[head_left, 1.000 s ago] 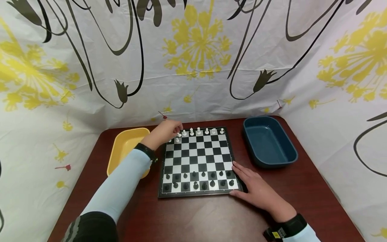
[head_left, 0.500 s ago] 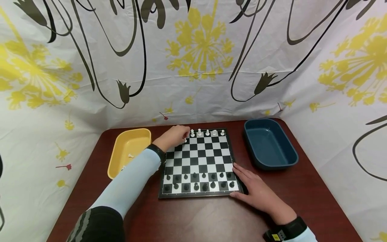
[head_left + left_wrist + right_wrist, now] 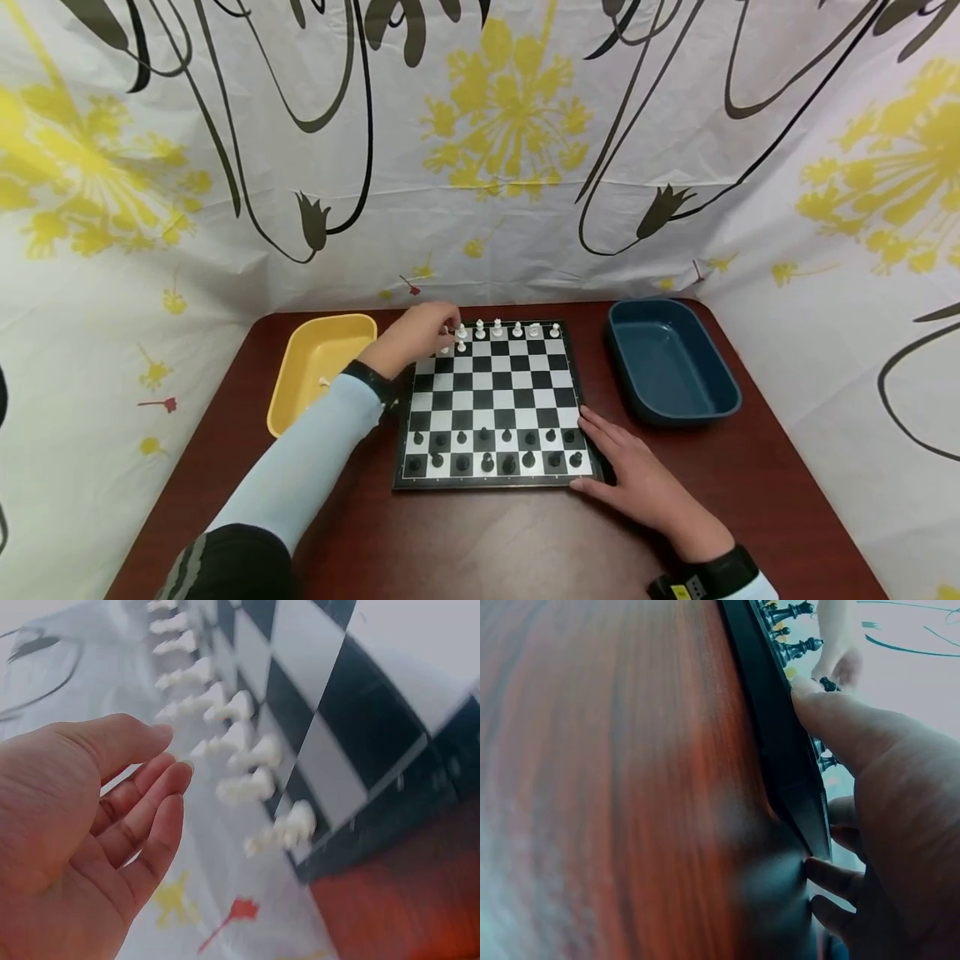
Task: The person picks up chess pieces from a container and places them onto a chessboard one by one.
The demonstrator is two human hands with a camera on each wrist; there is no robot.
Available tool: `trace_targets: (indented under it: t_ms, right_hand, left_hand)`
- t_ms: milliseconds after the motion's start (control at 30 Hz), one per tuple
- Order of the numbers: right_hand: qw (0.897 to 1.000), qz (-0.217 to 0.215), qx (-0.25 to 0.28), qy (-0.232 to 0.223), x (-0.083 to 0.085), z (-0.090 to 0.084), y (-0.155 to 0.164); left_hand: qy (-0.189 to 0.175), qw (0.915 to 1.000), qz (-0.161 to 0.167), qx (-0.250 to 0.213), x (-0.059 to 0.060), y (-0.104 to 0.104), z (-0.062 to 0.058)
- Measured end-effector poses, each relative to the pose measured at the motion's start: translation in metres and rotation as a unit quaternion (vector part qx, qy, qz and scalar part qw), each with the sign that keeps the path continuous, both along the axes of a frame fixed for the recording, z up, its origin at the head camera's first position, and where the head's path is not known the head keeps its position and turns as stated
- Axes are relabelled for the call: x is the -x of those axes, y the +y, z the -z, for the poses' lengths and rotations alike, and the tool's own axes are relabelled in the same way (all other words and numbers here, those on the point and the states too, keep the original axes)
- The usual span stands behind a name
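Yellow tray [image 3: 318, 367] at 9 o'clock of the chessboard [image 3: 495, 408], just beside its left edge; at least one small white piece lies inside. Its nearness to the white end reads as the drop spot for white men.

Left hand [image 3: 416, 333] over the board's far-left corner, at 11 o'clock. In the left wrist view the fingers [image 3: 150, 817] are loosely spread and bent, palm toward the row of white pieces [image 3: 240, 761], holding nothing; nearest piece just off the fingertips, not touching as far as can be judged. White pieces [image 3: 506, 331] stand along the far edge only, at 12 o'clock; a few sit in front of that row near the hand.

Black pieces [image 3: 495, 450] fill the two near rows, at 6 o'clock, upright.

Right hand [image 3: 637, 475] lies flat at the board's near-right corner, 4 o'clock, fingers extended against the edge; right wrist view shows thumb on the rim and fingertips at the frame [image 3: 780, 742]. Judged: bracing the board against sliding.

Blue tray [image 3: 667, 362] at 2 o'clock, near the board. Nothing between left hand and white row. Brown table [image 3: 495, 542]; patterned cloth [image 3: 480, 142] behind.
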State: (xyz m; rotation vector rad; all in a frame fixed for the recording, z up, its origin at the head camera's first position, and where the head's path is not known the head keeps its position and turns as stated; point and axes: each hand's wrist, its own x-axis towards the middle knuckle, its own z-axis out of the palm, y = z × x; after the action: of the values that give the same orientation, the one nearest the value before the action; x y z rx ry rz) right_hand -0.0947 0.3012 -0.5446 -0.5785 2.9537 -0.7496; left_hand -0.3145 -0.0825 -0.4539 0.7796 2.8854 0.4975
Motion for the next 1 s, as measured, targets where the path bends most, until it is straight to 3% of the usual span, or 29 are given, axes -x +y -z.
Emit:
trace_targets:
  t_ms: [167,267,500,633,1000]
  right_hand:
    - [1.000,-0.001,0.008,0.000,0.000,0.007,-0.003]
    - [1.000,-0.001,0.009,0.003,-0.001,0.008,-0.002]
    - [1.000,-0.005,0.015,0.009,0.002,0.000,0.000]
    - [1.000,0.000,0.011,0.006,0.001,-0.001,0.002]
    - [1.000,-0.001,0.011,0.003,0.002,-0.002,0.000]
  left_hand:
    - [0.009,0.9980,-0.029,-0.056,-0.019,-0.054,-0.013]
    - [0.000,0.9954,-0.065,-0.071,-0.032,-0.092,-0.014]
    - [-0.009,0.9894,-0.138,-0.045,-0.059,-0.166,-0.006]
    - [-0.018,0.9875,-0.156,-0.016,-0.066,-0.181,-0.005]
    - [-0.084,0.9844,-0.131,0.083,-0.061,-0.192,0.007]
